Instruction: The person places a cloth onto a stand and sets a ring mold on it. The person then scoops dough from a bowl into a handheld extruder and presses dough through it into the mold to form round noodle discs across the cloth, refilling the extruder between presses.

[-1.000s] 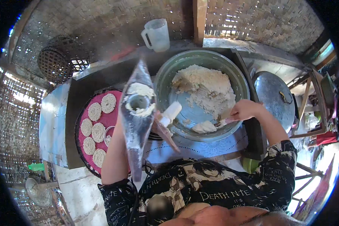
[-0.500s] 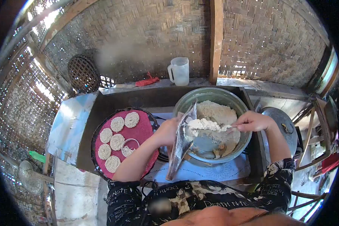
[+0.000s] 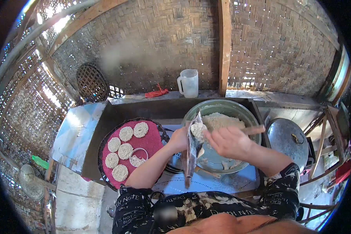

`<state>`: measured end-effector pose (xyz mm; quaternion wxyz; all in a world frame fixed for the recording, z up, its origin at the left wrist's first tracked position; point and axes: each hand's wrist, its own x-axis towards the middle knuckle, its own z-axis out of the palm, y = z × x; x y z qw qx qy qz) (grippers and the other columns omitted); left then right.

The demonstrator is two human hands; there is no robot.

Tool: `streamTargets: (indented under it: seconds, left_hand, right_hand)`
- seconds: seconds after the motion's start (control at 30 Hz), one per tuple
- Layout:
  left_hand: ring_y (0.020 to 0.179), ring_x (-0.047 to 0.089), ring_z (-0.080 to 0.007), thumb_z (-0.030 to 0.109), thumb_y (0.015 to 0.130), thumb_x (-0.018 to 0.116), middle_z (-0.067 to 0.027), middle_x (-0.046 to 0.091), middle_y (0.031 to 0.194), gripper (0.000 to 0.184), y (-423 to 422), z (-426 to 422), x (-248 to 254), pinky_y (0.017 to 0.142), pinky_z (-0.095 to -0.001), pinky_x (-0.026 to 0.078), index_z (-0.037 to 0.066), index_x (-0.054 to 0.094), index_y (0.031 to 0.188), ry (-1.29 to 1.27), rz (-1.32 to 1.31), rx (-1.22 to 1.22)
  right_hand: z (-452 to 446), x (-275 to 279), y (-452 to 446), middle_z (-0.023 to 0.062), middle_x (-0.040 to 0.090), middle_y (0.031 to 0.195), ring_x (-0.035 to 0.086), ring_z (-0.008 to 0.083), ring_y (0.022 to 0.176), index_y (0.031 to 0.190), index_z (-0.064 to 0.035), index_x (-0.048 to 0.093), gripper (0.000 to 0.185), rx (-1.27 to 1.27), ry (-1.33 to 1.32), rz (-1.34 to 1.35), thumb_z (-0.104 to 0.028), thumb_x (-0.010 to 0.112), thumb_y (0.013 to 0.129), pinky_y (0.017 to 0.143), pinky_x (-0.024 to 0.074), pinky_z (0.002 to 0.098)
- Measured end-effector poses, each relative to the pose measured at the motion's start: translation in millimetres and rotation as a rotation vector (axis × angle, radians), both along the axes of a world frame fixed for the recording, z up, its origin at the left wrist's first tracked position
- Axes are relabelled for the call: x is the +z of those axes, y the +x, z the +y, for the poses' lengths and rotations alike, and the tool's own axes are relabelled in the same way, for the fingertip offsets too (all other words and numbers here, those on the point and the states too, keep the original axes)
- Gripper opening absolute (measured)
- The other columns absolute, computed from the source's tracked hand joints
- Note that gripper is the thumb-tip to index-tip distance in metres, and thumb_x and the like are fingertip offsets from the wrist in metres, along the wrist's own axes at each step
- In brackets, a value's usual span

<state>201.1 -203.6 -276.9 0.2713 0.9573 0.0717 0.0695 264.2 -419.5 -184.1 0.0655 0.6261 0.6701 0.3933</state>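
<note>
My left hand (image 3: 179, 139) is closed around a long, dark, dough-smeared press-like tool (image 3: 191, 158), held upright over the basin's left side. A lump of white dough (image 3: 199, 132) sits at the tool's opening. My right hand (image 3: 231, 141) is closed on a utensil with a flat wooden handle (image 3: 255, 130); its working end is hidden by the hand. The fingertips are right at the lump. Below, the large green basin (image 3: 247, 108) holds more pale dough (image 3: 222, 121). To the left, a pink round tray (image 3: 154, 136) bears several noodle-like discs (image 3: 125, 151) and a white ring (image 3: 144, 150) around loose strands.
A clear plastic jug (image 3: 190, 84) and a red plastic bag (image 3: 156, 92) stand on the back ledge. A lidded metal pot (image 3: 286, 140) is at right. The dark trough wall (image 3: 144, 105) surrounds basin and tray. A woven basket (image 3: 91, 82) leans at the back left.
My right hand has moved left, from the basin's right rim to the tool's opening. The long strip of dough on the utensil is now a lump at the opening. The view has shifted slightly.
</note>
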Motion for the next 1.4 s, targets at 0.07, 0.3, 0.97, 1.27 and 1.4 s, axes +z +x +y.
streamTargets:
  seconds: [0.07, 0.3, 0.97, 1.27, 1.4]
  left_hand:
    - [0.087, 0.058, -0.0378, 0.038, 0.07, 0.061, -0.0194, 0.062, 0.095, 0.047, -2.5, 1.9, 1.3, 0.076, -0.0425, 0.046, 0.009, 0.057, 0.107, -0.008, -0.004, -0.001]
    - [0.086, 0.058, -0.0385, 0.036, 0.074, 0.055, -0.0209, 0.061, 0.092, 0.039, -0.3, 19.1, -12.7, 0.074, -0.0436, 0.047, 0.008, 0.06, 0.1, -0.018, -0.101, -0.02]
    - [0.085, 0.057, -0.0157, 0.012, 0.057, 0.08, -0.0019, 0.06, 0.093, 0.051, 17.0, 37.7, -25.9, 0.075, -0.0267, 0.047, 0.009, 0.059, 0.103, -0.724, -0.257, -0.401]
    - [0.087, 0.056, -0.0154, 0.014, 0.061, 0.076, -0.0067, 0.061, 0.094, 0.045, 6.9, 34.7, 2.5, 0.076, -0.0286, 0.046, 0.007, 0.059, 0.103, -0.888, -0.093, -0.221]
    - [0.083, 0.06, -0.0287, 0.031, 0.066, 0.071, -0.0139, 0.062, 0.096, 0.047, 25.0, 52.0, -28.7, 0.078, -0.0361, 0.047, 0.007, 0.059, 0.104, -0.106, -0.397, -0.335]
  right_hand:
    - [-5.3, 1.1, 4.5, 0.0, 0.049, 0.062, 0.054, 0.0158, 0.061, 0.088, -0.0152, 0.06, 0.022, 0.035, 0.06, 0.047, -0.019, 0.061, 0.066, 0.054, 0.0412, 0.0312]
    - [-40.5, 38.8, 41.0, 0.0021, 0.047, 0.058, 0.052, 0.022, 0.053, 0.076, -0.0136, 0.061, 0.014, -0.07, 0.453, 0.364, -0.018, 0.067, 0.063, 0.048, 0.0397, 0.0343]
    - [-24.4, -22.0, 51.5, 0.0067, 0.062, 0.07, 0.061, 0.0238, 0.062, 0.076, -0.0084, 0.064, 0.017, -0.065, 0.637, 0.79, -0.017, 0.072, 0.063, 0.056, 0.0482, 0.0337]
    - [-18.0, -85.3, 37.5, 0.0076, 0.065, 0.069, 0.063, 0.0155, 0.057, 0.077, -0.0048, 0.066, 0.019, -0.083, 0.623, 1.208, -0.017, 0.075, 0.065, 0.054, 0.0503, 0.0254]
    - [-22.1, -64.1, 39.7, 0.0074, 0.064, 0.07, 0.063, 0.0146, 0.058, 0.078, -0.0052, 0.066, 0.019, -0.068, 0.576, 1.242, -0.016, 0.075, 0.065, 0.054, 0.0503, 0.0258]
